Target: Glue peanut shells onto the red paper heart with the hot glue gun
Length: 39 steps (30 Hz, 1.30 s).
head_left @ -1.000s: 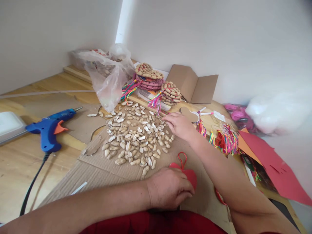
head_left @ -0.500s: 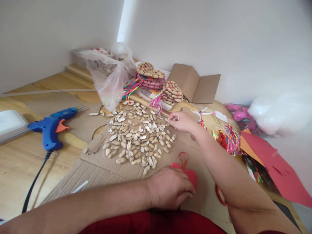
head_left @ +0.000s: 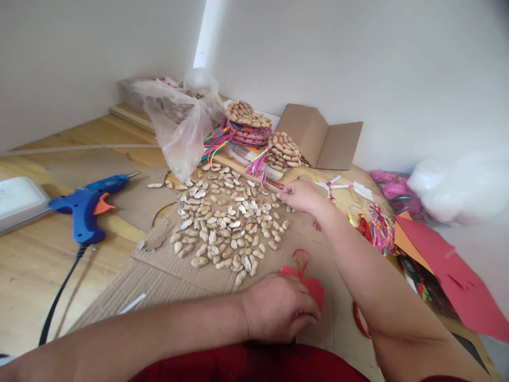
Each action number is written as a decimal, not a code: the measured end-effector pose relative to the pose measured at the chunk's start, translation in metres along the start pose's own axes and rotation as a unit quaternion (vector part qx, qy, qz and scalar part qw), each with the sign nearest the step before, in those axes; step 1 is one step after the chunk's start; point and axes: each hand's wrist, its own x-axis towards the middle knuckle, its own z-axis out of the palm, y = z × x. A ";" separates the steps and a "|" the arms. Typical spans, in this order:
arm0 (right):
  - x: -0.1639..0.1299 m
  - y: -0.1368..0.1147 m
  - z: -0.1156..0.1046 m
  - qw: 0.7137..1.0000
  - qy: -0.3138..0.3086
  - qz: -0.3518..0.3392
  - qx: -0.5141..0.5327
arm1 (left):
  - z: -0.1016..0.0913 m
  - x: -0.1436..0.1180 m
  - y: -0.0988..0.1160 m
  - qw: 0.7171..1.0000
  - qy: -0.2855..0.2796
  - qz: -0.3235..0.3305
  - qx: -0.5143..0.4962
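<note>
Shifted since earlier frames: right hand [head_left: 303, 195] now at far right edge of pale peanut-shell pile [head_left: 226, 217] on brown corrugated cardboard [head_left: 159, 276], fingers pinched, apparently on one shell. Left hand [head_left: 278, 307] unmoved, curled, pressing red paper heart [head_left: 312, 285] onto tabletop [head_left: 27, 265].

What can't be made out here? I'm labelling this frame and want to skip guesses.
Head view:
- Red heart: mostly covered by the left hand.
- Right hand grip: fingertips curl under at the shells; whether it holds one is unclear.
- White lump: blurred at the right edge.
- Bag contents: veiled by plastic.
</note>
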 end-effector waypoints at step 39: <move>-0.004 -0.025 0.027 0.963 0.128 -0.176 -0.158 | 0.001 0.000 -0.001 1.000 -0.001 0.005 0.003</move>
